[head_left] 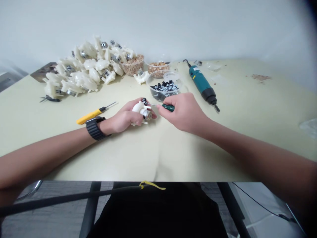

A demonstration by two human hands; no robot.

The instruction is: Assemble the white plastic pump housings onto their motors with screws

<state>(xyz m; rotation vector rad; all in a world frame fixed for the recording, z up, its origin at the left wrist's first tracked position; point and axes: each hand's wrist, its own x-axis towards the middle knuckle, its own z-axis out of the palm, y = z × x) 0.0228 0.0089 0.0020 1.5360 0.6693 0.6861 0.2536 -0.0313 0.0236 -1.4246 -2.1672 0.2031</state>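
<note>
My left hand (125,116) is closed around a cream plastic housing with a silver motor (140,110), held just above the table. A small black part (144,100) sits at the top of this housing. In my right hand (184,111) is a screwdriver with a dark green handle (168,107). Its thin metal shaft points left and reaches the housing near the black part. Whether the tip touches a screw is too small to tell. Behind my hands stands a clear round tub (155,93) of black parts and shiny metal pieces.
A pile of similar cream housings (84,79) covers the back left. Two tubs of copper-coloured bits (133,66) stand beside it. A yellow-handled screwdriver (88,117) and dark pliers (51,99) lie at left. A green power screwdriver (201,82) lies at right with its cord.
</note>
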